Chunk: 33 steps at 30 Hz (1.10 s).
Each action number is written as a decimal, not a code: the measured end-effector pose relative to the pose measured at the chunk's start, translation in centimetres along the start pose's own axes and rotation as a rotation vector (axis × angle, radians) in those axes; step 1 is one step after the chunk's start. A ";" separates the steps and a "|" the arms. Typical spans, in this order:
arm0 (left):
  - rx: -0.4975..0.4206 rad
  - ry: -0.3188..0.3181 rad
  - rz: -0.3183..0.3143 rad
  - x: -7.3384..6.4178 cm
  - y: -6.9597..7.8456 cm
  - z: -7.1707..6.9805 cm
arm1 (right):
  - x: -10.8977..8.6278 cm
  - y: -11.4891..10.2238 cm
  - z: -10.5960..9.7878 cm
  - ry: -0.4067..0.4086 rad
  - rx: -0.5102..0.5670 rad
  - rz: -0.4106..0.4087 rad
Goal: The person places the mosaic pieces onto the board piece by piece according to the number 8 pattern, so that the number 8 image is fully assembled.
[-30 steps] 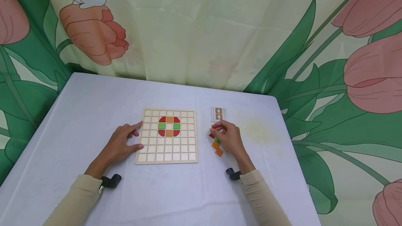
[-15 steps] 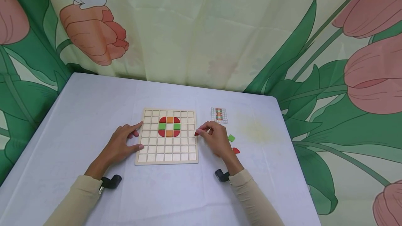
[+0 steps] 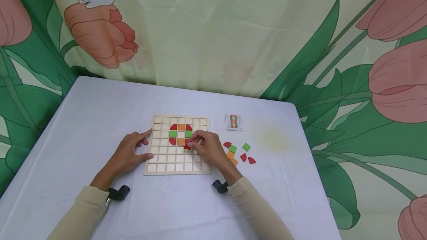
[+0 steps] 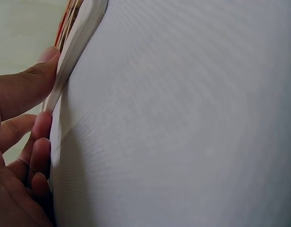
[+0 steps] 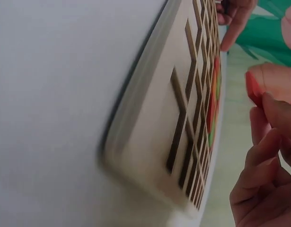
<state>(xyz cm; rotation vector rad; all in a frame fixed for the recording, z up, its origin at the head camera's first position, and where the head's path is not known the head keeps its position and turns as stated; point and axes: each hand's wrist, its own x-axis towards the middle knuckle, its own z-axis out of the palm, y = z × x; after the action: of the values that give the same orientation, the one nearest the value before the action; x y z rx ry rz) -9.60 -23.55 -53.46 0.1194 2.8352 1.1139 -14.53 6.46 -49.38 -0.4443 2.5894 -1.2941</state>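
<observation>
A wooden grid board (image 3: 178, 174) lies in the middle of the table. Red quarter-round pieces (image 3: 172, 141), orange squares (image 3: 181, 127) and green squares (image 3: 172, 134) form a ring in its upper half, around one bare cell. Between thumb and fingers my right hand (image 3: 209, 148) pinches a red quarter-round piece (image 5: 253, 90), held over the board just below the ring's lower right corner. My left hand (image 3: 126, 153) rests at the board's left edge, thumb and index finger apart and touching it. In the left wrist view the thumb (image 4: 34, 82) presses the board's side (image 4: 79, 47).
Right of the board lie loose green squares (image 3: 246, 146), red quarter-round pieces (image 3: 251, 160) and orange squares (image 3: 231, 155), partly behind the right hand. A small pattern card (image 3: 233, 122) lies beyond them. A printed curtain (image 3: 200, 40) hangs behind the white-covered table (image 3: 166, 210).
My right hand has moved left from the loose pieces to over the board, carrying a red quarter-round piece. The loose pieces now show more. My left hand stays at the board's edge.
</observation>
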 end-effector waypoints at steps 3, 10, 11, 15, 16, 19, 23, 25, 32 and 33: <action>0.002 0.002 0.005 0.0 0.0 0.0 | 0.2 -0.6 0.8 -0.038 0.003 -0.007; 0.007 0.007 0.001 -0.1 0.1 -0.1 | 0.7 -1.7 2.4 -0.066 -0.003 0.014; 0.009 0.007 0.000 -0.1 0.1 -0.1 | 0.8 -1.7 2.6 -0.063 -0.010 0.013; 0.009 0.003 0.000 -0.1 0.1 -0.1 | 1.2 -2.0 3.4 -0.064 -0.041 0.011; 0.008 0.002 0.000 -0.1 0.1 -0.1 | 1.3 -2.1 3.5 -0.067 -0.052 0.010; 0.001 -0.002 0.003 -0.1 0.1 -0.1 | 1.6 -2.3 3.9 -0.083 -0.083 0.011; -0.005 -0.002 0.006 -0.1 0.1 -0.1 | 1.7 -2.3 4.2 -0.090 -0.122 -0.002; -0.005 -0.002 0.009 -0.1 0.1 -0.1 | 1.8 -2.3 4.3 -0.085 -0.138 -0.007; 0.001 -0.002 0.019 0.0 0.1 -0.1 | 1.8 -2.3 4.4 -0.092 -0.183 -0.002; 0.001 -0.002 0.019 0.0 0.1 -0.2 | 1.8 -2.3 4.4 -0.092 -0.186 -0.005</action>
<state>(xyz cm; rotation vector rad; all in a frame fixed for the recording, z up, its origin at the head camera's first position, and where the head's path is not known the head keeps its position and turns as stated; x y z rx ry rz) -9.57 -23.57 -53.26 0.1479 2.8390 1.1148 -14.39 1.28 -50.21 -0.5296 2.6426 -1.0128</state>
